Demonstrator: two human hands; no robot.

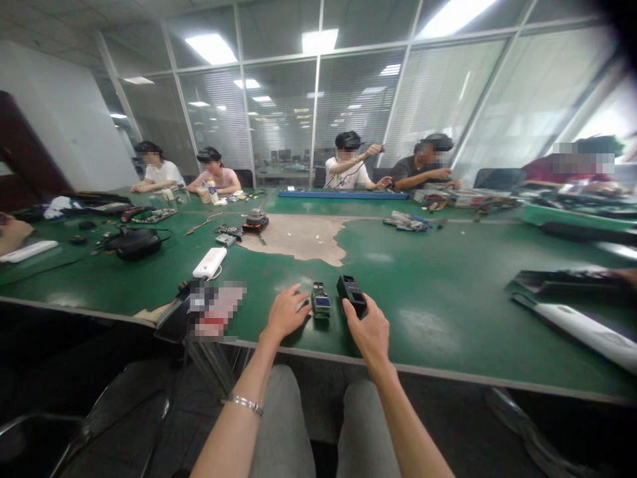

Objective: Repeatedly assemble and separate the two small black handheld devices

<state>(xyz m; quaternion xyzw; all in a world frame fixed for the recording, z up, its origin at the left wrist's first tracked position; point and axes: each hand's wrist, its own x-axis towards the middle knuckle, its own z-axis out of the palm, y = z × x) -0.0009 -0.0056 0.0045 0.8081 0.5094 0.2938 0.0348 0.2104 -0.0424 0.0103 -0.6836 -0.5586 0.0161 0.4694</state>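
Observation:
In the head view a small circuit board with a bluish screen lies on the green table between my two hands. My left hand rests beside it on the left, fingers spread and holding nothing. Whether its fingertips touch the board I cannot tell. Around a black rectangular plastic case with openings in its face, my right hand has its thumb and fingers closed, just right of the board. The case is tilted slightly to the left.
A white power bank with a cable lies left, near a dark bag. Beyond my hands, the tabletop has a bare patch. Loose electronic parts lie farther off. A long white object sits right. Several people sit opposite.

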